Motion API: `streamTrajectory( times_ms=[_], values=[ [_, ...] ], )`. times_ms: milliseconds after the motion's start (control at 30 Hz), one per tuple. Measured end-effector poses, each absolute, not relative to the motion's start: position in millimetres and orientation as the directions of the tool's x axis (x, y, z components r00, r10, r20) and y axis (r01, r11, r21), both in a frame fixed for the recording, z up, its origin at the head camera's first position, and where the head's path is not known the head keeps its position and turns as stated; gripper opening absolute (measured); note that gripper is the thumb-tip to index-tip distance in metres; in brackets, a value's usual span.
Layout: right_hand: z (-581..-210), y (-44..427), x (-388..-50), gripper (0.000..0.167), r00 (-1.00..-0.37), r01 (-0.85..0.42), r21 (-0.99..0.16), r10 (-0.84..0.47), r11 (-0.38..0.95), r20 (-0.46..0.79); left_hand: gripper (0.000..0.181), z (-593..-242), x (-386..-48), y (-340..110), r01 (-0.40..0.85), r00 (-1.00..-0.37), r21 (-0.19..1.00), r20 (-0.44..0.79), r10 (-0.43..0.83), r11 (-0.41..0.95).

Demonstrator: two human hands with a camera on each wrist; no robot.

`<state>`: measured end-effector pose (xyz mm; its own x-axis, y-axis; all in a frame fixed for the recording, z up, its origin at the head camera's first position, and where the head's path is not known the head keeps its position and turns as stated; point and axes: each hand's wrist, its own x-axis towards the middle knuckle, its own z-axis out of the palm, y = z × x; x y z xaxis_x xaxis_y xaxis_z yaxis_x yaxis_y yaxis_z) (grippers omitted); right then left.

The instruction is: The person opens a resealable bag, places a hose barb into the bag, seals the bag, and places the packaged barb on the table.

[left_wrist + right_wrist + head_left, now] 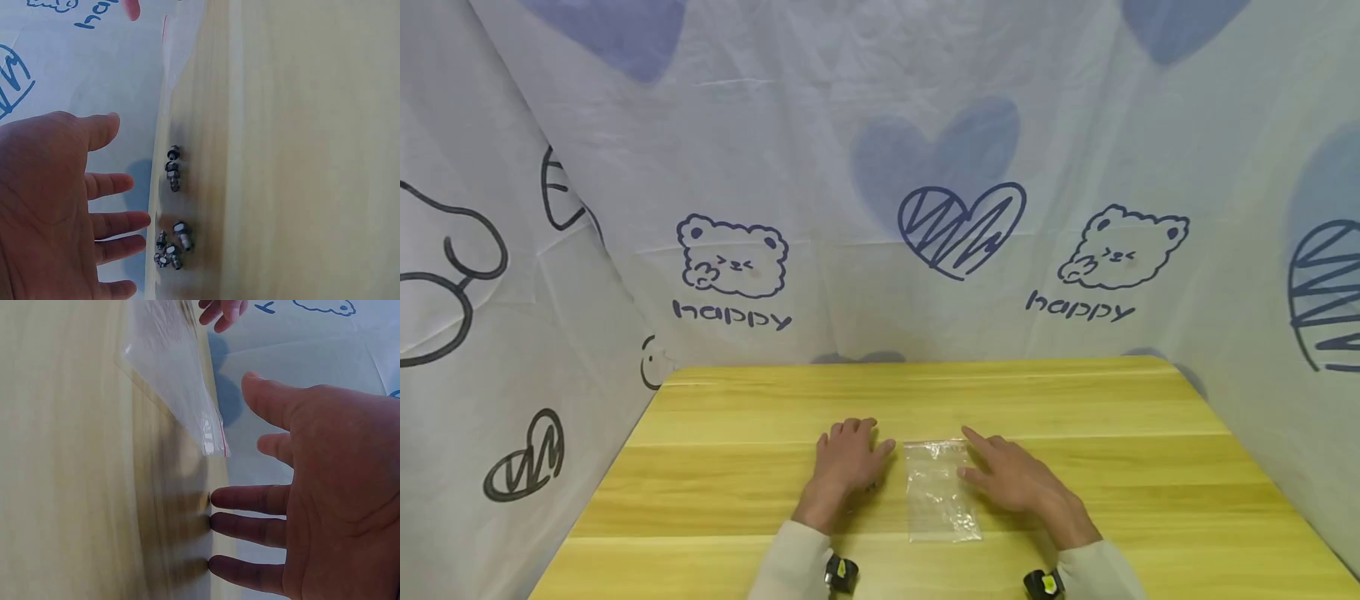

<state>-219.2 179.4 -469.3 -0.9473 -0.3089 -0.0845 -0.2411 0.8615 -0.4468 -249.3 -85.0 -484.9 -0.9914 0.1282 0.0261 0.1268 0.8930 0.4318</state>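
Note:
A clear zip-lock bag (942, 492) with a red line along its seal lies flat on the table between both hands. My left hand (847, 458) hovers to the left of the bag, fingers spread and relaxed, holding nothing. Several small metal bolt-like fittings (173, 169) lie on the table under that hand, in two loose groups in the left wrist view; the hand mostly hides them in the head view. My right hand (1011, 477) is at the bag's right edge, its fingers extended. Whether it touches the bag (181, 381) I cannot tell.
The yellow wood-grain table (737, 408) reaches back to a white cloth (835, 292) printed with hearts and bears. More cloth hangs along the left and right sides. A dark wrist device (842, 573) is on each forearm, by the pale sleeves.

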Motion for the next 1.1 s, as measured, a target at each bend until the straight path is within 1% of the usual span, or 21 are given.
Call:
streamTrajectory(
  times_ms=[200,433,633,700,867,967,1100],
  values=[
    [-469.8,178.8,-209.6,0.061,-0.94,-0.261,-0.438,-0.33,0.86,-0.088,0.055,-486.2,-248.4,-81.3,0.153,-0.988,0.432,0.043,0.149,0.889],
    [-471.0,177.6,-196.9,0.063,-0.912,-0.352,-0.414,-0.408,0.84,-0.052,0.049,-489.1,-250.0,-75.8,0.195,-0.98,0.46,0.066,0.185,0.866],
    [-468.9,174.3,-184.8,0.063,-0.877,-0.43,-0.382,-0.479,0.818,-0.039,0.048,-489.6,-249.2,-71.0,0.294,-0.954,0.446,0.079,0.289,0.846],
    [-468.8,173.0,-181.6,0.063,-0.867,-0.45,-0.364,-0.497,0.815,-0.042,0.049,-489.5,-248.8,-68.3,0.324,-0.942,0.436,0.063,0.331,0.84],
    [-471.4,173.4,-176.8,0.056,-0.849,-0.49,-0.305,-0.526,0.817,-0.044,0.049,-489.4,-248.0,-60.6,0.417,-0.898,0.355,0.023,0.438,0.837],
    [-472.9,175.7,-176.0,0.051,-0.845,-0.5,-0.291,-0.533,0.816,-0.041,0.042,-488.2,-247.2,-57.6,0.452,-0.883,0.315,0.024,0.469,0.834],
    [-473.6,178.3,-176.9,0.047,-0.839,-0.511,-0.299,-0.543,0.806,-0.032,0.026,-487.2,-246.1,-56.5,0.433,-0.892,0.335,0.024,0.451,0.837]
  ],
)
